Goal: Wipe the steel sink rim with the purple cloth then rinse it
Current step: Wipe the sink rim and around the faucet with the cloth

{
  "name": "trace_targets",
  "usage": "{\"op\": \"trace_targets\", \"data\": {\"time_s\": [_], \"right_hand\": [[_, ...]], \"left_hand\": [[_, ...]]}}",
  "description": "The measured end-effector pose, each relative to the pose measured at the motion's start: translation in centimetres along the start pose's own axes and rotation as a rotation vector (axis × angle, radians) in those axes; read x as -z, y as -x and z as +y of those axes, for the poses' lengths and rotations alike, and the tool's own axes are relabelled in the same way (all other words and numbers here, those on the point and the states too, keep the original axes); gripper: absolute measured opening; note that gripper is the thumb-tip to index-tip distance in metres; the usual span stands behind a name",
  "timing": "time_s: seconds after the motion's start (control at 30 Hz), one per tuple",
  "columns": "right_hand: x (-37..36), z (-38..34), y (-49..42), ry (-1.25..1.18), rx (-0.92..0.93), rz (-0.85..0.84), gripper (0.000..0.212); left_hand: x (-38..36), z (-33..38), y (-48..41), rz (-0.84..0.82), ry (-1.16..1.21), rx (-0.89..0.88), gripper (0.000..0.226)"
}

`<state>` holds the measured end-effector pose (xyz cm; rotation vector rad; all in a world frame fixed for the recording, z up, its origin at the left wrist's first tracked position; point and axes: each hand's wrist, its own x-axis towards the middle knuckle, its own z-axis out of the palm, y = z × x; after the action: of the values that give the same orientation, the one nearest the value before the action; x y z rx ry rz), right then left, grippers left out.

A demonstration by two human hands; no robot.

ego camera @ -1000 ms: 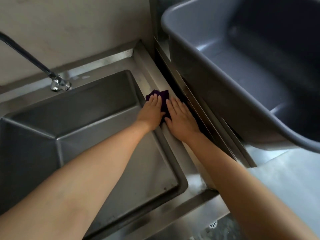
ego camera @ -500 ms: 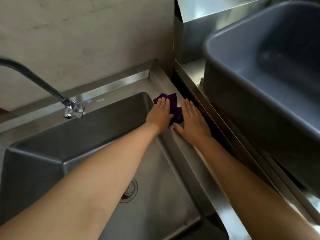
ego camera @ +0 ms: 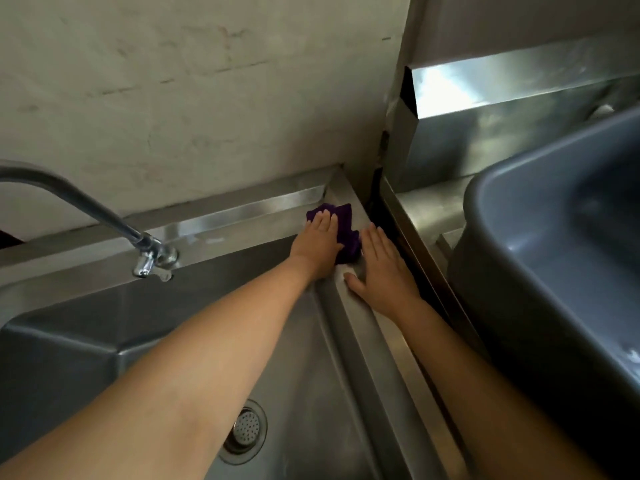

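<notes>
The purple cloth (ego camera: 344,220) lies on the steel sink rim (ego camera: 388,327) at its back right corner. My left hand (ego camera: 318,247) presses flat on the cloth, fingers together, covering its left part. My right hand (ego camera: 379,268) rests flat on the right rim just beside the cloth, its fingertips touching the cloth's near right edge. The sink basin (ego camera: 86,341) lies below and to the left of both hands.
A steel tap (ego camera: 152,258) stands on the back rim with its spout (ego camera: 62,188) arching to the left. A round drain (ego camera: 244,431) sits in the basin floor. A large grey plastic tub (ego camera: 554,271) stands on the steel counter (ego camera: 429,209) to the right. A stained wall (ego camera: 207,98) rises behind.
Both hands and the cloth have slid along the right rim toward the back corner. My view has tilted up, showing more wall and the drain.
</notes>
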<state>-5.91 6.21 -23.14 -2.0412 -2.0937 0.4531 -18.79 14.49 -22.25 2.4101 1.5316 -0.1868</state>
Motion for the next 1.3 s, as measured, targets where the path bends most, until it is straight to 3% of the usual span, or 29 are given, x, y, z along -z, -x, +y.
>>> {"op": "trace_targets", "data": {"time_s": [0.4,1.13,1.23,1.3], "right_hand": [[-0.7,-0.6,-4.6,0.146,-0.043,0.042,0.095],[-0.5,-0.6,-4.6,0.197,-0.034,0.014,0.082],[-0.2,-1.5,-4.4,0.093,-0.031,0.001,0.079],[-0.4,-3.7,-4.0,-0.101,0.084,-0.001,0.076]], "left_hand": [[0.9,-2.8,-3.0,0.046,-0.019,-0.020,0.062],[1.2,-7.7,2.7,0.115,-0.033,0.097,0.056],[1.5,-7.8,3.7,0.205,0.063,0.124,0.042],[1.8,-7.7,4.9,0.293,0.165,0.189,0.036]]}}
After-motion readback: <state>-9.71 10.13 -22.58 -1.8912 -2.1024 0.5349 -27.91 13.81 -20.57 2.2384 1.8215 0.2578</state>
